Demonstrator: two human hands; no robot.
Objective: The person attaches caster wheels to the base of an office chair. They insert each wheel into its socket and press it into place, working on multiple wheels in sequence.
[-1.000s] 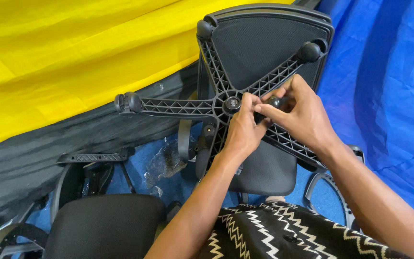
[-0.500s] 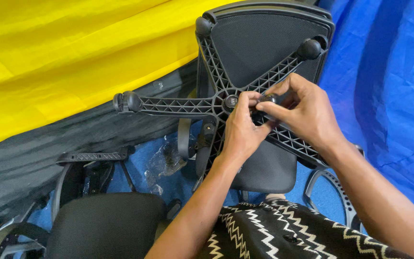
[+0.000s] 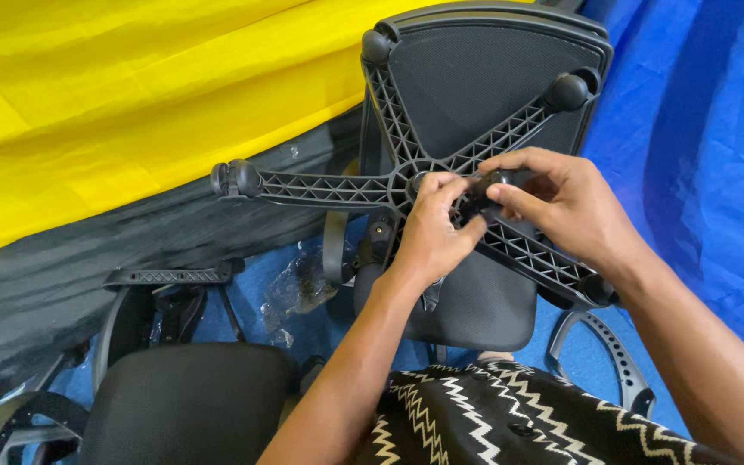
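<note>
Left hand [image 3: 430, 231] and right hand [image 3: 574, 209] pinch a small black caster [image 3: 491, 185] together beside the hub of the star base [image 3: 320, 188]. The caster looks light, rigid and smooth; hold its body. The ribbed base seems stiff and bulky.

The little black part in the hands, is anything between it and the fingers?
No. The left hand and right hand both pinch the small black part directly, above the chair base hub.
</note>
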